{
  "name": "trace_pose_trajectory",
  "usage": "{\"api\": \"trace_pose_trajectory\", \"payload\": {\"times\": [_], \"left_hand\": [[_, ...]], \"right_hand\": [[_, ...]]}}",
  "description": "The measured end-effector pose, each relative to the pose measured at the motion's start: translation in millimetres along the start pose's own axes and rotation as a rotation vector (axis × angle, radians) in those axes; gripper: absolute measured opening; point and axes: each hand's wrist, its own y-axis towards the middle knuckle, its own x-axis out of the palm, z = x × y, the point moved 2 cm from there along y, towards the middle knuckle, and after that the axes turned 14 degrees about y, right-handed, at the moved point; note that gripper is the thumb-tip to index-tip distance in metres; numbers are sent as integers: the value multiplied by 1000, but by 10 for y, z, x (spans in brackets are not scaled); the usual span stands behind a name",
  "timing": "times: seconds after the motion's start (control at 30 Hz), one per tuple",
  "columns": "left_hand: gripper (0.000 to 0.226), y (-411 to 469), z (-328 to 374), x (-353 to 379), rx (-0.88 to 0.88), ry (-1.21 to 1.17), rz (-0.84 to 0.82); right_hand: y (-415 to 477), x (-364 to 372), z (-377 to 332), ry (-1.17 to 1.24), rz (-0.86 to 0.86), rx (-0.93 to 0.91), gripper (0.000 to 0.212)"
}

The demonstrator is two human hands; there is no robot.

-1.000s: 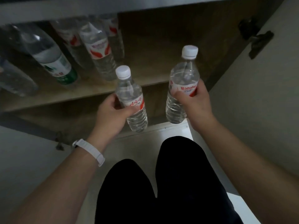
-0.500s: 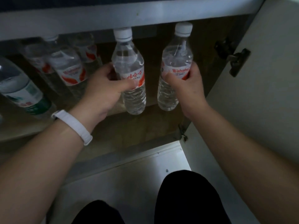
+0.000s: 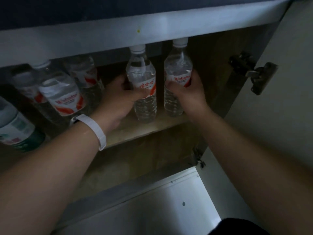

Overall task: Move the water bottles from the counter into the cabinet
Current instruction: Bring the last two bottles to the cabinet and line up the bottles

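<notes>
Leftward, stored bottles (image 3: 64, 97) on cabinet shelf (image 3: 144, 131), near left hand (image 3: 116, 102)

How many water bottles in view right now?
6: left hand grips one clear plastic red-labelled bottle, right hand grips a second bottle; three more red-labelled bottles stand left of them on the wooden shelf; a green-labelled bottle at far left. Dark corner may hide others.

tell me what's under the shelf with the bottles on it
Below the shelf lies a dim lower compartment with a wooden floor; no bottles show there. The left forearm covers its left part, and the back is too dark to judge.
</notes>
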Motion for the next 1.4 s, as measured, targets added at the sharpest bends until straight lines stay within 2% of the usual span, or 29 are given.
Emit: {"api": "trace_pose_trajectory", "payload": {"times": [0.2,0.33,0.5,0.87,1.0,1.13,1.4], "left_hand": [[59,-70,-63,100,13,44,69],[68,-216,-180,292,-34,93,108],[71,-239,-287,445,-97,113,145],[58,185,-139,690,-66,129,97],[63,383,-75,788,-41,105,65],[62,520,-40,857,-12,111,38],[66,678,-83,952,-29,133,78]], "right_hand": [[-1,-26,132,-1,4,-27,56],[-103,-77,308,-108,12,-37,68],[-177,-114,513,-235,21,-80,68],[263,-229,559,-271,116,-83,60],[440,-253,531,-265,109,-93,59],[581,-275,569,-274,100,-116,67],[639,-331,645,-277,80,-118,71]]}}
